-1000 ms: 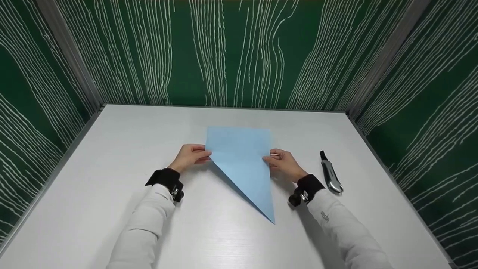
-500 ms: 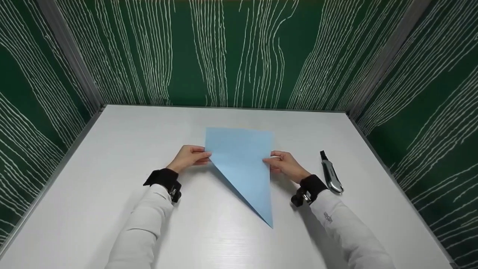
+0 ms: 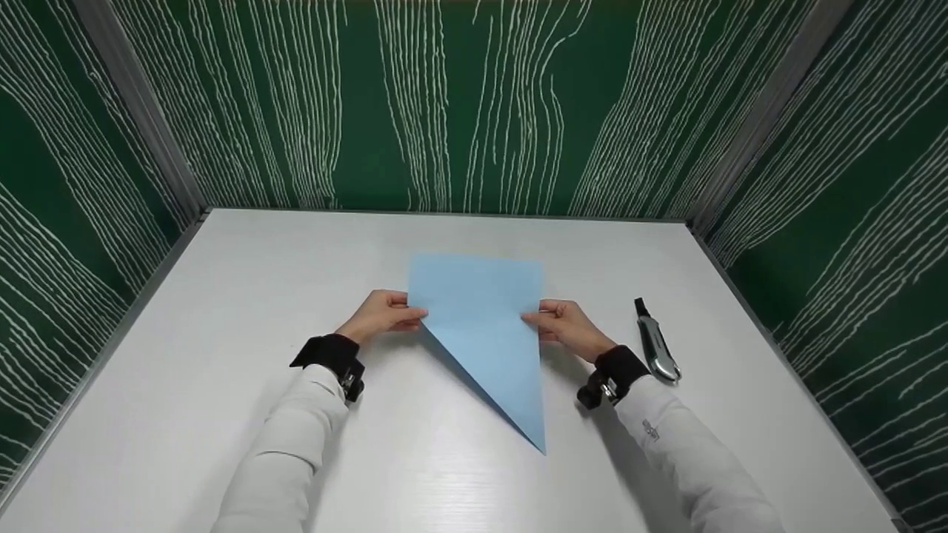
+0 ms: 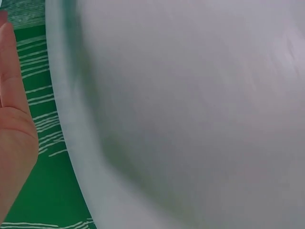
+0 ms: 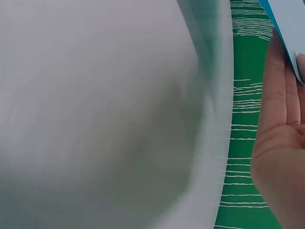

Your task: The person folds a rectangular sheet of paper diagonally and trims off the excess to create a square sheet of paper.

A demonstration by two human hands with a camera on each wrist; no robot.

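The folded light-blue paper (image 3: pixel 481 326) lies near the middle of the white surface (image 3: pixel 222 296), its long point toward the person. The left hand (image 3: pixel 381 314) pinches its left edge and the right hand (image 3: pixel 564 326) its right edge, fingers curled onto the sheet. A utility knife (image 3: pixel 655 342) lies just right of the right hand.

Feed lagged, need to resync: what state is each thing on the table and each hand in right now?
blue paper: folded to a long point toward the person, lying on the table, held at both side edges.
left hand: pinches the paper's left edge.
right hand: pinches the paper's right edge.
utility knife: lies flat, untouched, right of the right hand; blade state unclear.
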